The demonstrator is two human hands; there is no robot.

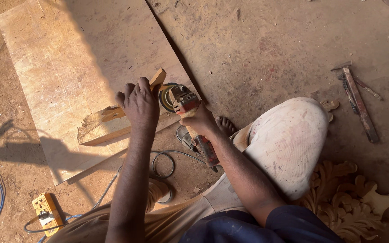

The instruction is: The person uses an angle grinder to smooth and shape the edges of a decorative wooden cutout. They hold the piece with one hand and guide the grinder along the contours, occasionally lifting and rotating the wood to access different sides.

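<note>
Left hand: the left hand (137, 102) is closed over a slim wood strip (113, 112), fingers curled across its top, and the strip is pinned down at a slant.
Strip: one end is seen poking out beyond the fingers, just by the disc; the other end is laid toward the wrist side, over a thicker block (100, 130) with a ragged end.
Right hand: the right hand (200, 121) is wrapped tight round the body of a red grinder (190, 119), held just beside the left hand.
Grinder: its round disc (165, 96) is set against the strip near the left fingertips; whether it is touching cannot be told. The handle is run back under the right wrist, and a grey cord (163, 164) is looped below it.
Board: a wide pale board (59, 67) is laid under both hands.
Beyond the right hand: a hammer (356, 101) is left well apart on the dusty floor (271, 45).
Behind the right elbow: a carved wood piece (347, 202) is laid by the knee.
Near the left elbow: a yellow socket box (46, 211) is placed.
</note>
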